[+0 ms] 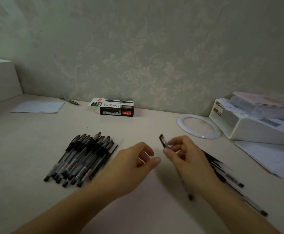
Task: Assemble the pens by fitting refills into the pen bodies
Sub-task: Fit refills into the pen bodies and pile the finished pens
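Right hand (pixel 183 154) pinches a capped pen (pixel 165 142), long axis running toward the surface's near edge; left hand (pixel 134 164) hovers beside it, half-open and empty.

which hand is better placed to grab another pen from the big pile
Left. The left hand hangs empty beside the pen pile on its own side, while the right hand holds a black pen and sits farther away.
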`<state>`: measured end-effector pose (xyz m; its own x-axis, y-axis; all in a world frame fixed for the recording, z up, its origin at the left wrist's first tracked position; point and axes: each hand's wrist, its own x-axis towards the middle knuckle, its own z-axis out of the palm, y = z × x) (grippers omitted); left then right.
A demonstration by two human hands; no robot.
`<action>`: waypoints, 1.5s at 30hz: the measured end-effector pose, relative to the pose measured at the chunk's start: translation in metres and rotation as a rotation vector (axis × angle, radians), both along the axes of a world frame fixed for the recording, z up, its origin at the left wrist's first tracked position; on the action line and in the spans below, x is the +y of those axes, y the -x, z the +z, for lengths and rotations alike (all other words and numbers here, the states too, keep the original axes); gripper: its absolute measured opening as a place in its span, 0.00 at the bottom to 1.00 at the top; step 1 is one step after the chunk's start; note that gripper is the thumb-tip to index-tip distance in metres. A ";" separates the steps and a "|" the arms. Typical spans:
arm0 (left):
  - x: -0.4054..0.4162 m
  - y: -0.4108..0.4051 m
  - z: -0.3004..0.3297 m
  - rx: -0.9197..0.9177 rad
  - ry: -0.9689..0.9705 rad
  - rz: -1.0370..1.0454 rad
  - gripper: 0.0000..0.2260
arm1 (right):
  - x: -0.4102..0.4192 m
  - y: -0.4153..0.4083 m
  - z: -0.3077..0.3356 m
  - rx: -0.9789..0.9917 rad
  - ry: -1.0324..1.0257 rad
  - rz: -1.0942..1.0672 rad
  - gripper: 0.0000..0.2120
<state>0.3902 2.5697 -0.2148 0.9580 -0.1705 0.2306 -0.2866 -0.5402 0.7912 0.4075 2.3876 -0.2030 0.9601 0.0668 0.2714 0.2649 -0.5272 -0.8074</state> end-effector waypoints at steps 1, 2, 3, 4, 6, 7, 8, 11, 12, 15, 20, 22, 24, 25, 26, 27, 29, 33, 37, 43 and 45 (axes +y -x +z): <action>-0.003 0.001 -0.001 0.056 0.044 -0.051 0.12 | 0.006 0.000 -0.003 0.051 -0.142 0.052 0.07; -0.005 0.002 -0.002 0.092 0.075 -0.093 0.12 | 0.010 0.001 -0.006 0.100 -0.263 0.097 0.07; -0.006 0.003 -0.002 0.107 0.093 -0.118 0.11 | 0.014 0.001 -0.011 0.150 -0.373 0.125 0.07; -0.007 0.003 -0.002 0.112 0.105 -0.124 0.09 | 0.017 0.001 -0.015 0.204 -0.466 0.139 0.08; -0.006 0.002 -0.003 0.111 0.109 -0.112 0.06 | 0.019 0.000 -0.022 0.291 -0.562 0.152 0.07; -0.004 0.001 -0.003 0.082 0.061 -0.098 0.04 | 0.019 -0.001 -0.024 0.314 -0.580 0.166 0.06; -0.001 -0.001 -0.004 0.021 -0.029 -0.082 0.04 | 0.018 -0.001 -0.025 0.324 -0.603 0.183 0.05; 0.005 -0.003 -0.004 -0.169 -0.311 -0.069 0.05 | 0.015 -0.003 -0.023 0.255 -0.550 0.163 0.06; 0.006 -0.003 -0.005 -0.201 -0.356 -0.074 0.04 | 0.013 -0.004 -0.022 0.206 -0.488 0.148 0.06; 0.005 -0.002 -0.005 -0.209 -0.346 -0.104 0.02 | 0.011 -0.004 -0.020 0.155 -0.398 0.200 0.05; 0.004 -0.006 -0.007 -0.254 -0.476 -0.105 0.10 | 0.014 -0.003 -0.020 0.165 -0.372 0.254 0.07; 0.004 -0.008 -0.006 -0.296 -0.541 -0.014 0.15 | 0.014 -0.004 -0.021 0.144 -0.402 0.235 0.07; 0.004 -0.011 -0.005 -0.290 -0.555 0.080 0.25 | 0.012 -0.006 -0.021 0.101 -0.417 0.213 0.07; 0.004 -0.012 -0.005 -0.281 -0.545 0.102 0.28 | 0.012 -0.006 -0.021 0.080 -0.407 0.208 0.07; 0.004 -0.012 -0.004 -0.274 -0.536 0.113 0.29 | 0.011 -0.006 -0.022 0.063 -0.402 0.206 0.07; 0.003 -0.011 -0.003 -0.266 -0.533 0.119 0.28 | 0.011 -0.005 -0.022 0.047 -0.404 0.205 0.06; 0.002 -0.007 -0.003 -0.237 -0.540 0.106 0.25 | 0.010 -0.005 -0.024 0.004 -0.387 0.172 0.04; 0.001 0.001 -0.007 -0.146 -0.520 0.008 0.09 | 0.003 -0.006 -0.026 -0.180 -0.115 0.024 0.05; -0.001 0.004 -0.002 -0.182 -0.472 -0.013 0.03 | 0.002 -0.008 -0.032 -0.236 0.223 0.029 0.06; -0.001 0.000 -0.001 -0.213 -0.437 0.031 0.04 | 0.002 -0.009 -0.034 -0.235 0.274 0.045 0.09; -0.001 -0.001 -0.002 -0.227 -0.404 0.030 0.04 | 0.003 -0.007 -0.030 -0.264 0.178 0.036 0.12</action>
<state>0.3911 2.5686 -0.2171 0.8967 -0.2625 0.3563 -0.4077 -0.8031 0.4345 0.4147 2.3902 -0.2325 0.8543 0.1682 0.4918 0.4739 -0.6407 -0.6041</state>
